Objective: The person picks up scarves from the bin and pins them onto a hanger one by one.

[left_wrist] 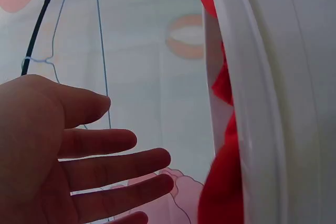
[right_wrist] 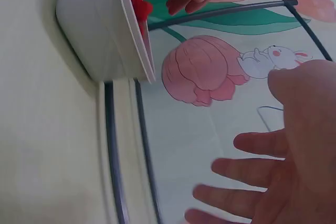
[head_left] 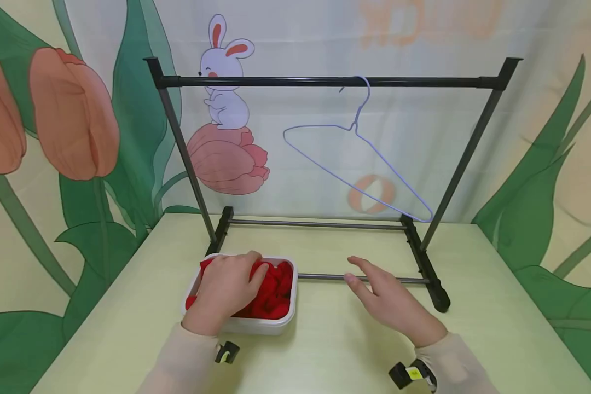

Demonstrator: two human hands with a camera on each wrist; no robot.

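Red cloth (head_left: 274, 291) bunches in a white tub (head_left: 261, 327), left grip (head_left: 227, 285) and right grip (head_left: 388, 300) with fingers apart

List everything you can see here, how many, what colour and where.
Box: one, white, on the table left of centre
Cloth: amount unclear, red, bunched inside the box
Rack: one, black, standing on the table
Hanger: one, pale purple, hooked on the rack's top bar, tilted
Table: one, pale yellow, under the rack
Backdrop: one, mostly pale, behind the table
Rabbit: one, white, printed on the backdrop
Tulips: several, pink-orange, printed there too
Leaves: several, green, printed at both sides
Wrist cameras: two, black, one per wrist
Sleeves: two, pale, on the arms
Left hand: one, above the box
Right hand: one, above the table
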